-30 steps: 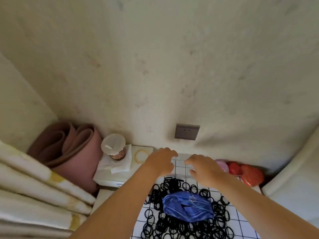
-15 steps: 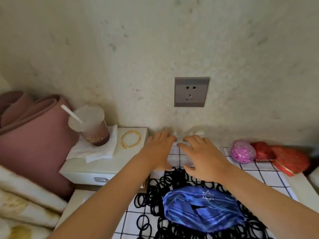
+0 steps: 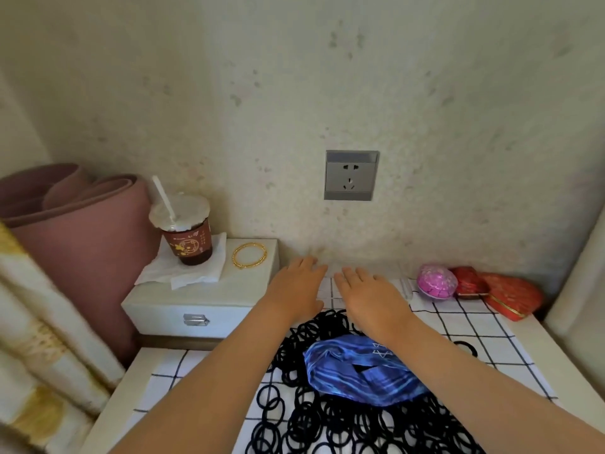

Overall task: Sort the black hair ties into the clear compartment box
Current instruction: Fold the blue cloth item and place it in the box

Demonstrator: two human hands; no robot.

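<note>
Whereas the fingers were bent a moment ago, the left hand (image 3: 296, 286) and right hand (image 3: 370, 294) now lie flat over the clear compartment box (image 3: 405, 285) by the wall, both hands gripping nothing. The black hair ties (image 3: 327, 421) stay heaped nearer on the worktop (image 3: 523, 335), so sorting has probably not begun.

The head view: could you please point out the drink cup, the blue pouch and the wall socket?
drink cup (image 3: 189, 245), head view, on its brown sleeve.
blue pouch (image 3: 386, 386), head view, on its lower fabric.
wall socket (image 3: 351, 175), head view, on its grey faceplate.
</note>
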